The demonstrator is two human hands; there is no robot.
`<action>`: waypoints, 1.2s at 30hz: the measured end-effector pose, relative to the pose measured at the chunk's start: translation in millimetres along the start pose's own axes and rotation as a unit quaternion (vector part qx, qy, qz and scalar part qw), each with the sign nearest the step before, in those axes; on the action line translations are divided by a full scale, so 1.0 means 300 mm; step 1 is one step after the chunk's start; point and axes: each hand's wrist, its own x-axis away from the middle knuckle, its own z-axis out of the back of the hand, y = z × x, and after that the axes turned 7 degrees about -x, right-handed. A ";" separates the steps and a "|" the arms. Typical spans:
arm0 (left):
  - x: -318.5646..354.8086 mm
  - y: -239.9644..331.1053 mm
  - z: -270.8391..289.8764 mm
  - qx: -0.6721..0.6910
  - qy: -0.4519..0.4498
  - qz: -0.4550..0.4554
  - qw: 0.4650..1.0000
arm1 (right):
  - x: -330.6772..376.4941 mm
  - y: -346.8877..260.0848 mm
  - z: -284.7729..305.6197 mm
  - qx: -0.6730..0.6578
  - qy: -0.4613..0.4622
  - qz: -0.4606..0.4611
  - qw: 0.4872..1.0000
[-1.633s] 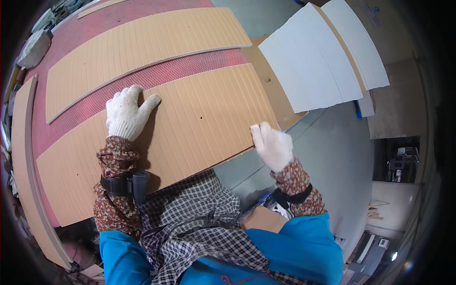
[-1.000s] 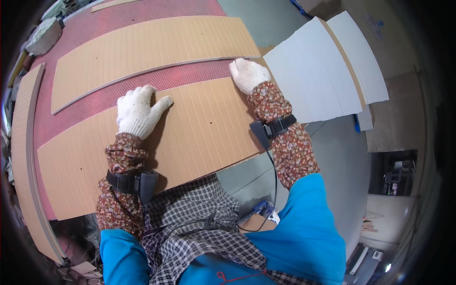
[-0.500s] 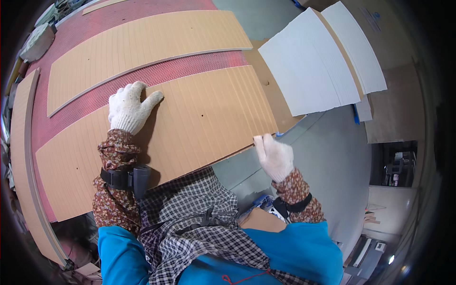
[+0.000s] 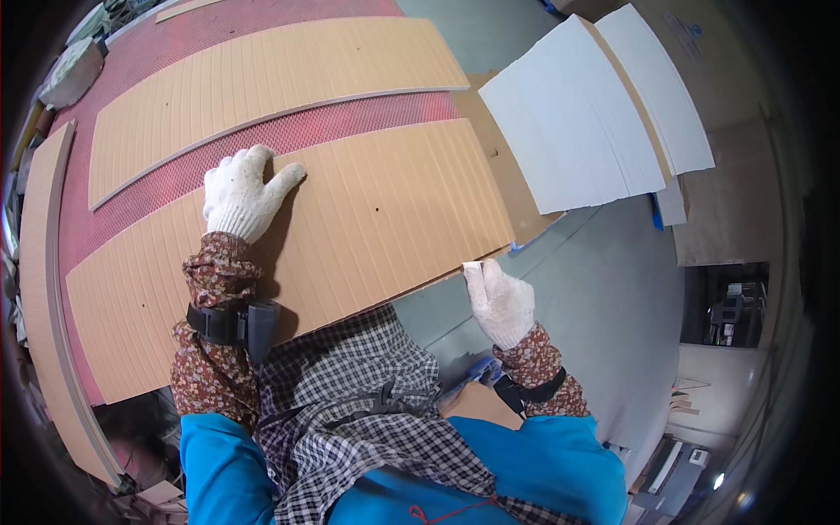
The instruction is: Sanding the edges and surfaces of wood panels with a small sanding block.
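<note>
A long board with a light wood-grain face and small dark holes lies in front of me. My left hand, in a white knit glove, rests on its far edge, fingers spread and thumb apart. At the board's near edge, close to the right corner, is my gloved right hand. Its fingers are pinched together against that edge. A small pale bit shows at the fingertips, too small to name. Beyond lies a second, similar board, parallel to the first.
Both boards lie on a red mesh-patterned surface. Another board runs along the left side. White cardboard sheets sit at the right, beside brown cardboard. A wrapped roll stands at the far left.
My right hand has slid slightly left and toward me along the near edge, still pinched. My left hand stays at the same place on the board.
</note>
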 end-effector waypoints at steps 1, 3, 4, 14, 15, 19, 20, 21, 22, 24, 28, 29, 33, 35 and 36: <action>0.000 0.000 -0.002 0.000 -0.002 0.000 1.000 | 0.001 0.001 -0.001 0.009 0.009 0.026 1.000; 0.000 -0.004 -0.002 0.012 -0.013 0.013 1.000 | -0.012 -0.025 0.027 0.010 -0.010 0.007 1.000; 0.002 -0.005 0.000 0.009 -0.013 0.014 1.000 | -0.027 -0.037 0.036 0.011 -0.027 -0.010 1.000; -0.004 0.027 0.023 0.004 -0.064 0.028 0.998 | -0.483 -0.042 -0.007 0.175 -0.021 0.186 0.967; 0.001 0.022 0.023 0.004 -0.059 0.027 0.998 | -0.547 -0.059 -0.017 0.181 -0.037 0.163 0.969; 0.008 0.024 0.052 0.005 -0.072 0.041 0.997 | -0.761 -0.103 -0.042 0.204 -0.030 0.182 0.962; 0.008 0.025 0.053 0.005 -0.070 0.036 0.997 | -0.801 -0.115 -0.041 0.205 -0.030 0.183 0.961; 0.010 0.019 0.045 0.006 -0.070 0.039 0.997 | -0.837 -0.141 -0.039 0.150 -0.048 0.108 0.982; 0.004 0.027 0.034 0.011 -0.067 0.036 0.997 | -0.867 -0.143 -0.027 0.096 -0.063 0.028 0.993; 0.002 0.029 0.027 0.014 -0.062 0.035 0.997 | -0.902 -0.125 -0.036 0.111 -0.078 0.104 0.985; 0.010 0.009 0.030 0.010 -0.062 0.041 0.997 | -0.854 -0.184 -0.028 0.078 -0.060 0.035 0.995; 0.009 0.005 0.030 0.009 -0.063 0.041 0.997 | -0.820 -0.187 -0.017 0.076 -0.057 0.050 0.994; 0.003 0.021 0.020 0.015 -0.058 0.029 0.998 | -0.614 -0.139 0.018 0.087 -0.054 0.059 0.993; -0.002 0.029 0.025 0.013 -0.062 0.029 0.998 | -0.490 -0.075 0.006 0.126 -0.023 0.113 0.985; -0.002 0.028 0.036 0.013 -0.062 0.028 0.998 | -0.424 -0.030 -0.006 0.163 0.022 0.196 0.967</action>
